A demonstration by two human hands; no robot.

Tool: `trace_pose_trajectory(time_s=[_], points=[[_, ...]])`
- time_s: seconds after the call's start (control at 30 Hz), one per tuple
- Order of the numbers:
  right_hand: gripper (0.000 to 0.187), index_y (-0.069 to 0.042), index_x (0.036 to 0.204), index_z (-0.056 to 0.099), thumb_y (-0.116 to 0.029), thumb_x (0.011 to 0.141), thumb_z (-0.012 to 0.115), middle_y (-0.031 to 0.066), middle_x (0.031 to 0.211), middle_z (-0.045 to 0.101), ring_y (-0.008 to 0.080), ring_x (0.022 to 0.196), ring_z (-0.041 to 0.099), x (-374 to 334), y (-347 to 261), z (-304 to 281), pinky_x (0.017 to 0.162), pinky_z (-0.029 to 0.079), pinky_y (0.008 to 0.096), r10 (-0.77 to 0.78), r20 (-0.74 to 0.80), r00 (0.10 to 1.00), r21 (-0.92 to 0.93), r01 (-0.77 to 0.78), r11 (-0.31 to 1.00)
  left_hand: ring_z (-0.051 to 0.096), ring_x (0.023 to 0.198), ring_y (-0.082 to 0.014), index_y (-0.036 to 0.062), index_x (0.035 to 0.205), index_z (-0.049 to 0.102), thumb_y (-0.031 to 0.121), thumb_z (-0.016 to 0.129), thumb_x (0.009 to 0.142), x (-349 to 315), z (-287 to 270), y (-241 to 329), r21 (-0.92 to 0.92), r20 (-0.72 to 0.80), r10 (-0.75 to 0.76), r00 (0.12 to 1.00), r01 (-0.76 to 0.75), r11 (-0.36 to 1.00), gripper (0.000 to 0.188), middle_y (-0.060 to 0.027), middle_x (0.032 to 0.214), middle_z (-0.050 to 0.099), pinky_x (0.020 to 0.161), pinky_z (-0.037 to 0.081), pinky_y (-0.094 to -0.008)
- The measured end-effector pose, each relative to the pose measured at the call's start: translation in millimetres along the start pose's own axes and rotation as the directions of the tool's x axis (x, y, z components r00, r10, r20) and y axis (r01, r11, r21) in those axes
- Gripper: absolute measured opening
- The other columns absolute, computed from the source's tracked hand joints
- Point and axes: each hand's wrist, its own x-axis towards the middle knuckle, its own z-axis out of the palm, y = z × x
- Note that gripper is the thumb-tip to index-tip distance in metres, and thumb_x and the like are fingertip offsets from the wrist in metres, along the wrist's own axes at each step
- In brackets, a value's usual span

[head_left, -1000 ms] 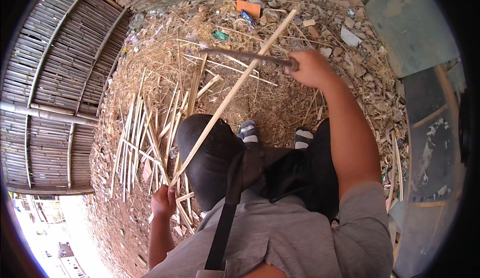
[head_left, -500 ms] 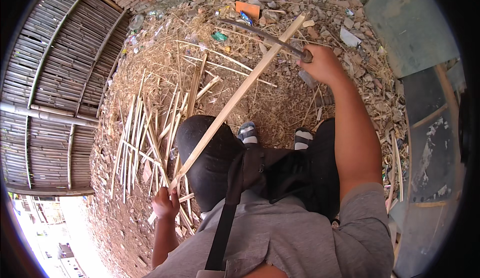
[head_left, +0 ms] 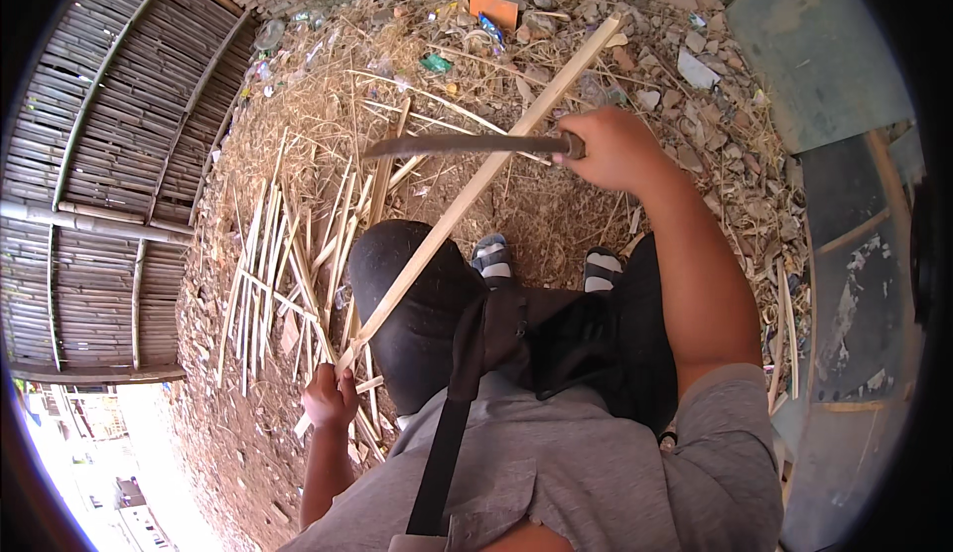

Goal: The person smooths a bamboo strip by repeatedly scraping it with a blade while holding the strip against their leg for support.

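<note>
A long pale bamboo strip point(head_left: 452, 216) slants across my left knee, its far end up over the rubble. My left hand point(head_left: 331, 396) is closed around its near end, low at the left. In my right hand point(head_left: 615, 147) is the handle of a machete point(head_left: 447, 145), held out in front of me. The dark, worn blade points left and crosses above the strip around its upper middle; whether the two touch I cannot tell. On the ground left of my knee lies a loose pile of split bamboo strips point(head_left: 260, 274).
A woven bamboo wall point(head_left: 119, 155) stands on the left. Broken brick and stones point(head_left: 715, 125) cover the ground far and right, with dry straw point(head_left: 328, 95) and litter. Grey panels point(head_left: 824, 66) line the right side. My sandalled feet point(head_left: 493, 259) are below the strip.
My right hand has come down and slightly left, swinging the machete blade from an upward slant to nearly level and lower along the strip. The left hand keeps its hold.
</note>
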Motion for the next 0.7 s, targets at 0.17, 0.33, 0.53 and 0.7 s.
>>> trace_pose_trajectory(time_s=[0.17, 0.33, 0.53, 0.7], points=[[0.015, -0.012, 0.083, 0.066, -0.020, 0.075, 0.075, 0.0102, 0.075, 0.067, 0.0342, 0.078, 0.069, -10.1, -32.0, 19.0, 0.069, 0.053, 0.0489, -0.207, 0.049, 0.977, -0.011, 0.208, 0.978, 0.057, 0.054, -0.0446, 0.0064, 0.078, 0.050, 0.031, 0.060, 0.095, 1.2, 1.5, 5.0, -0.046, -0.006, -0.002, 1.000, 0.002, 0.999, 0.032, -0.0197, 0.064, 0.056, 0.048, 0.044, -0.0524], [0.016, -0.012, 0.085, 0.066, -0.018, 0.074, 0.075, 0.0090, 0.077, 0.067, 0.0335, 0.080, 0.069, -3.9, -25.8, 22.8, 0.069, 0.053, 0.0489, -0.207, 0.042, 0.977, -0.061, 0.209, 0.976, 0.057, 0.054, -0.0442, 0.0061, 0.080, 0.052, 0.031, 0.061, 0.095, -1.9, 4.4, 4.5, -0.029, -0.016, 0.012, 1.000, -0.012, 1.000, 0.030, -0.0205, 0.065, 0.057, 0.047, 0.044, -0.0526], [0.012, -0.012, 0.083, 0.066, -0.021, 0.080, 0.074, 0.0081, 0.075, 0.067, 0.0314, 0.078, 0.069, -2.7, -12.5, 5.6, 0.069, 0.052, 0.0467, -0.013, -0.047, 0.999, -0.045, 0.011, 0.999, 0.053, 0.052, -0.0448, 0.0050, 0.077, 0.048, 0.027, 0.052, 0.100, -1.0, 4.7, 18.2, -0.049, -0.059, 0.000, 0.998, -0.003, 0.999, 0.031, -0.0194, 0.057, 0.050, 0.048, 0.039, -0.0537], [0.014, -0.012, 0.085, 0.067, -0.024, 0.084, 0.074, 0.0089, 0.075, 0.067, 0.0313, 0.078, 0.069, -1.8, -15.9, 11.2, 0.069, 0.052, 0.0457, -0.125, 0.032, 0.992, -0.004, 0.126, 0.992, 0.053, 0.053, -0.0452, 0.0052, 0.078, 0.048, 0.027, 0.052, 0.100, -2.7, 6.1, 18.6, -0.098, -0.041, 0.002, 0.999, -0.006, 0.995, 0.031, -0.0208, 0.060, 0.052, 0.048, 0.040, -0.0532]])
